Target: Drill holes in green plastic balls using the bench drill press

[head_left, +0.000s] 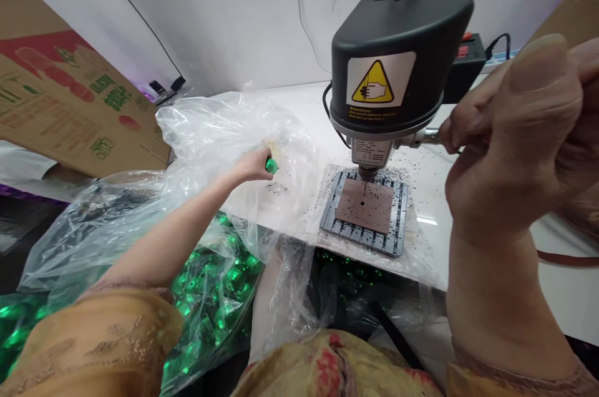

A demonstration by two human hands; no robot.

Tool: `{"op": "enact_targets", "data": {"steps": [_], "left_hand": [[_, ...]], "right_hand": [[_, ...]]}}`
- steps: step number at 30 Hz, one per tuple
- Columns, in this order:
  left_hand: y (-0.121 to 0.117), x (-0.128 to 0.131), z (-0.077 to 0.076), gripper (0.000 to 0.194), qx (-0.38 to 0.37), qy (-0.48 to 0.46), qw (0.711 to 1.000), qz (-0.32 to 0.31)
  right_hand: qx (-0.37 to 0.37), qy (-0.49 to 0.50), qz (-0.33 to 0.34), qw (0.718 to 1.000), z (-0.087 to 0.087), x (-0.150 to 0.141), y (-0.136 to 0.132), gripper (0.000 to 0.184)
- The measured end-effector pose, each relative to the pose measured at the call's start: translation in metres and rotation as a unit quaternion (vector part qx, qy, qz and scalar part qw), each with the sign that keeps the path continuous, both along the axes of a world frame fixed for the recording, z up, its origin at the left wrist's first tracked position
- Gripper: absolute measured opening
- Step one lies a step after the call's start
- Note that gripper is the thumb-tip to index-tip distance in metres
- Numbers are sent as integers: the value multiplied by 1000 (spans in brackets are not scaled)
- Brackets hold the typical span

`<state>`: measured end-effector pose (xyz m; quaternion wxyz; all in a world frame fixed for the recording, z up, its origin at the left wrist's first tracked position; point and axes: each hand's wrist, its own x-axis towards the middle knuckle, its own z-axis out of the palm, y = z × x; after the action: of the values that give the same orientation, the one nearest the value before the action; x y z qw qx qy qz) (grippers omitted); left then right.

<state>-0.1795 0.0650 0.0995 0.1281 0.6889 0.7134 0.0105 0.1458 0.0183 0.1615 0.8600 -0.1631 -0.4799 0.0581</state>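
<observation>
- Piece (272, 165), green and shiny: pinched in left hand (255, 166), sticking out past the fingertips on the side toward the drill press (397, 29).
- Left hand closed on it, clear plastic (201, 128) around; can't tell if they touch.
- Piece is left of brown plate (369, 219), well apart. Plate lies on slotted base (401, 238), under the bit (365, 187).
- Right hand (519, 128): fingers curled around lever (429, 136).
- More green pieces (213, 284) under plastic beside left forearm (173, 235).
</observation>
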Motion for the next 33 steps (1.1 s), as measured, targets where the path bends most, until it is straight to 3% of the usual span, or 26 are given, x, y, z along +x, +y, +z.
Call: {"op": "enact_targets", "data": {"steps": [2, 5, 8, 11, 13, 16, 18, 21, 24, 33], "left_hand": [[-10, 17, 10, 55, 8, -209, 978, -24], [-31, 49, 7, 55, -34, -520, 853, -27], [-49, 80, -10, 51, -66, -642, 764, 10], [-63, 102, -24, 55, -32, -678, 734, 28], [-71, 112, -31, 59, -1, -684, 729, 17], [-81, 124, -44, 54, -12, -681, 732, 15], [-81, 128, -56, 55, -9, -650, 760, 6], [-72, 129, -75, 63, 31, -578, 813, -59], [-60, 131, -89, 64, 53, -546, 828, -111], [-49, 146, -96, 56, 81, -462, 865, -180]], "right_hand": [[-21, -6, -3, 1000, 1, -1, -3, 55], [-13, -26, 3, 1000, 2, -1, -9, 56], [-20, -36, 6, 999, 3, 0, -12, 53], [-20, -49, 22, 998, 2, 2, -13, 51], [-2, -64, 22, 998, 1, 3, -13, 52], [-7, -76, 15, 997, 0, 4, -13, 53], [-13, -70, 13, 997, 0, 4, -12, 54], [-13, -67, 14, 998, -1, 4, -12, 54], [-9, -78, 18, 997, -1, 6, -12, 52], [-7, -81, 22, 996, -2, 6, -13, 50]]}}
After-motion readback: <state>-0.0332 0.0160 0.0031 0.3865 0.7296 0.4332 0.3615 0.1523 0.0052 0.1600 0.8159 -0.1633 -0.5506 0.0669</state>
